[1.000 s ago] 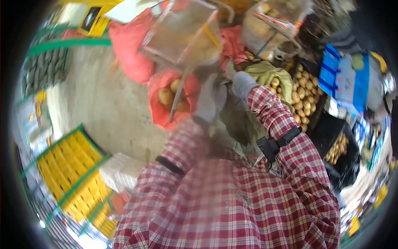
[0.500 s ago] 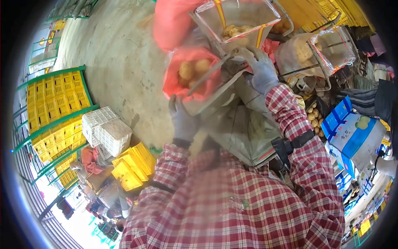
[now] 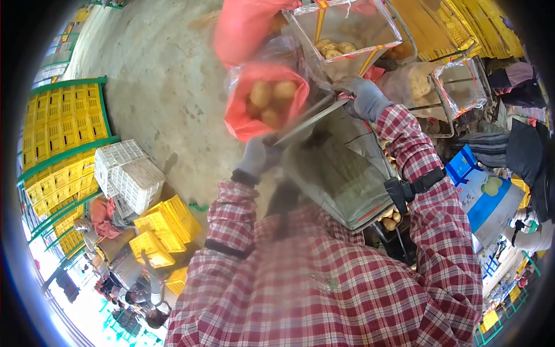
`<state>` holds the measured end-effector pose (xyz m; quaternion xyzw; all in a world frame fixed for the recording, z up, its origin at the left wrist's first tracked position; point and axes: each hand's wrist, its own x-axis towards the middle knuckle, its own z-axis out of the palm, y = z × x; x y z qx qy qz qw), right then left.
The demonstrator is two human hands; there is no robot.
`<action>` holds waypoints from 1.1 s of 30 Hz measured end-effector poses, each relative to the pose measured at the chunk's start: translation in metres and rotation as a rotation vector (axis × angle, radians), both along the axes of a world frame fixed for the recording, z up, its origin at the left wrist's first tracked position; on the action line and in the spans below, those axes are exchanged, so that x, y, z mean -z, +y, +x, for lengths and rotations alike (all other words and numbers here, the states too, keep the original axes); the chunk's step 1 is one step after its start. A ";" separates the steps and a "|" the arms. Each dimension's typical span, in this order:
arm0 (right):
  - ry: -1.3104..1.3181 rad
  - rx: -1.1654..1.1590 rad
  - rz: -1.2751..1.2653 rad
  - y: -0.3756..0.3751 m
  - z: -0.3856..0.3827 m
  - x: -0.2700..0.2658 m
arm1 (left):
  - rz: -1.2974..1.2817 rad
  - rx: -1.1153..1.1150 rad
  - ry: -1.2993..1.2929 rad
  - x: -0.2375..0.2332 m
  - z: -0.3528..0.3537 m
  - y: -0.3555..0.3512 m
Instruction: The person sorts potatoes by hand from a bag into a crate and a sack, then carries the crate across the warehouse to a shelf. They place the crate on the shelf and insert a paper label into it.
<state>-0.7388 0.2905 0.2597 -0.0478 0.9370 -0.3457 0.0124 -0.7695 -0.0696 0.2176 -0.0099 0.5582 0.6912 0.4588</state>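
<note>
My left hand [image 3: 258, 155], in a grey glove, is closed around the near left end of the rim of a grey, sheet-lined trough [image 3: 341, 168]. My right hand [image 3: 367, 98], gloved the same way, grips the rim's far right end. Between them the rim runs as a pale straight strip. The trough slopes down toward my checked shirt, its lower end close to my waist. Just beyond my left hand stands an open red plastic bag [image 3: 237, 113] with several potatoes [image 3: 261, 94] in it. Farther ahead, a clear bag on a metal frame [image 3: 347, 26] holds more potatoes.
A second framed clear bag [image 3: 462, 87] is at the right, above a blue-and-white carton [image 3: 491, 199]. White crates [image 3: 136, 182] and yellow crates [image 3: 167, 225] stand on the floor at left, near a yellow crate stack [image 3: 66, 115]. A person bends at lower left [image 3: 156, 318].
The trough has shifted, and its rim now lies lower over the red bag's right side. My left hand has gone from open fingers beside the bag to closed on the rim.
</note>
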 end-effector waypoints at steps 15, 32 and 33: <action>-0.276 0.353 -0.188 0.019 0.007 0.087 | 0.089 0.243 -0.010 0.027 0.000 0.004; -0.386 0.666 -2.067 -0.035 0.057 0.012 | -0.187 0.163 0.211 -0.065 0.030 0.042; -0.327 0.649 -1.601 -0.035 0.059 0.017 | -0.245 0.149 0.255 -0.052 0.030 0.039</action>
